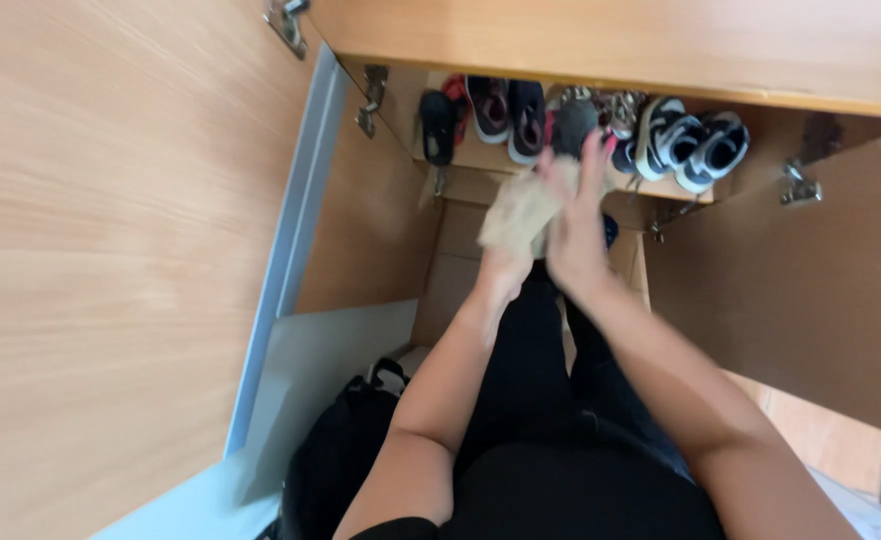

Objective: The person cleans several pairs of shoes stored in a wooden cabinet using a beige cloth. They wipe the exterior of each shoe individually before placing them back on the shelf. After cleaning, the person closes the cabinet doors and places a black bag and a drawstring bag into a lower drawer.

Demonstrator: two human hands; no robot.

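Head view: left hand (506,268) fingers grip blurred beige cloth (521,212); right hand (576,235) fingers spread, hiding shoes (691,140).

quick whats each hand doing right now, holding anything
Left hand: closed on a beige cloth.
Right hand: open, fingers stretched toward the shoes on the shelf, palm against the cloth.

One head-worn camera looks steeply down the person's own body and arms into an open cupboard (381,240), close in, its shoe shelf (481,155) at the top of view; no second view
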